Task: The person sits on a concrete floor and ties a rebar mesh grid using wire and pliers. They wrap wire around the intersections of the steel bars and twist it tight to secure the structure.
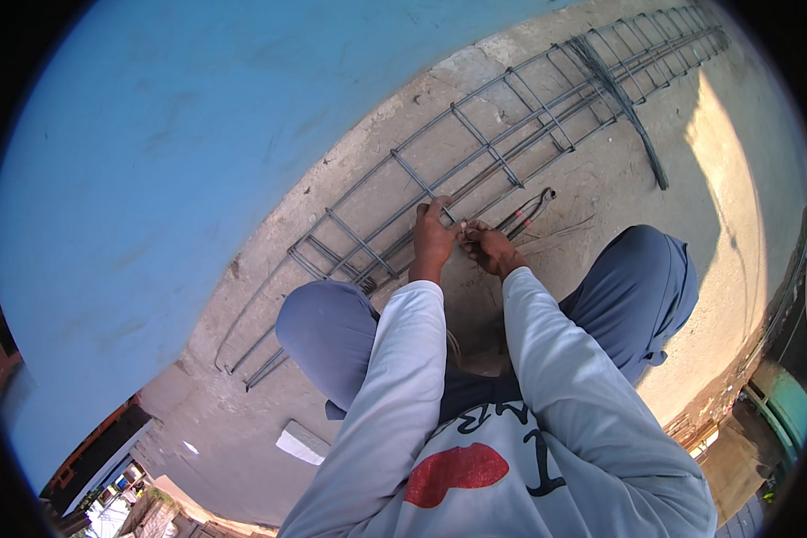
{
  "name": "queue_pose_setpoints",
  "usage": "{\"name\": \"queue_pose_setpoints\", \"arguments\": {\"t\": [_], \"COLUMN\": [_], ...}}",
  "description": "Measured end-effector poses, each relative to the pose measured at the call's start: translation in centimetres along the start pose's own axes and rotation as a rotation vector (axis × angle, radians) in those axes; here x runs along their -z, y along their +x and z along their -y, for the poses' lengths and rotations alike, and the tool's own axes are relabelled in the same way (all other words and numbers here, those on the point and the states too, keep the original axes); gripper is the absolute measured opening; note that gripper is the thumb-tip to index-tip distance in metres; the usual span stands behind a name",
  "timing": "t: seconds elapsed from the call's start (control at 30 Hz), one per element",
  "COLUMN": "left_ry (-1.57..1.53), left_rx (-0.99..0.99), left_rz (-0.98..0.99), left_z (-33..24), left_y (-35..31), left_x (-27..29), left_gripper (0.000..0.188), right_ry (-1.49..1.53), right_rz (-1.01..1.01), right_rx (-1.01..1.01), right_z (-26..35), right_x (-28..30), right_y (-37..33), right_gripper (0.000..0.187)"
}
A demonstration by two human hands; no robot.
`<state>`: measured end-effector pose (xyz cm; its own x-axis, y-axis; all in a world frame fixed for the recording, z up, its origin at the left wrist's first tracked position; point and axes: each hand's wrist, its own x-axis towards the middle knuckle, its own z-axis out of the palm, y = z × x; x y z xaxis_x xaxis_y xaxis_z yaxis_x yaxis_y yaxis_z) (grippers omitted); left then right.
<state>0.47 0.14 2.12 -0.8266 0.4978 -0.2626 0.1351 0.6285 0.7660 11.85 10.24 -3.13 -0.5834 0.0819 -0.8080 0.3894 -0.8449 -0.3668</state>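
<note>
A long steel rebar cage (489,145), made of long bars with stirrups across them, lies slanting on the concrete before me. My left hand (432,238) has its fingers curled on the cage's near side, around a stirrup bar close to its corner. Right beside it, my right hand (493,248) is closed in a pinch, fingertips meeting the left thumb at that corner. Whatever sits between the right fingertips is too small to make out. Just past the right hand, a dark pincer-like tool (522,216) with red marks lies on the ground, partly hidden by that hand.
A bundle of dark tie wire (620,100) lies across the cage farther right. Along the far left runs a blue wall (179,152). My bent knees flank my arms. A white block (302,442) rests on the concrete at lower left. Bar ends (251,381) jut out near my left knee.
</note>
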Motion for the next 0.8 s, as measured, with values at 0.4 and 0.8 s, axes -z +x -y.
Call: {"name": "queue_pose_setpoints", "arguments": {"t": [0.4, 0.8], "left_ry": [0.230, 0.054], "left_rx": [-0.096, 0.039], "left_rz": [0.125, -0.011], "left_z": [-0.8, -0.4], "left_y": [0.2, 0.3], "left_x": [-0.2, -1.8], "left_gripper": [0.019, 0.024], "right_ry": [-0.207, -0.218], "right_rz": [-0.147, -0.149], "right_rx": [0.072, 0.191], "right_z": [-0.1, -0.8], "right_x": [0.3, -0.1], "right_y": [0.7, 0.6], "right_gripper": [0.010, 0.013]}}
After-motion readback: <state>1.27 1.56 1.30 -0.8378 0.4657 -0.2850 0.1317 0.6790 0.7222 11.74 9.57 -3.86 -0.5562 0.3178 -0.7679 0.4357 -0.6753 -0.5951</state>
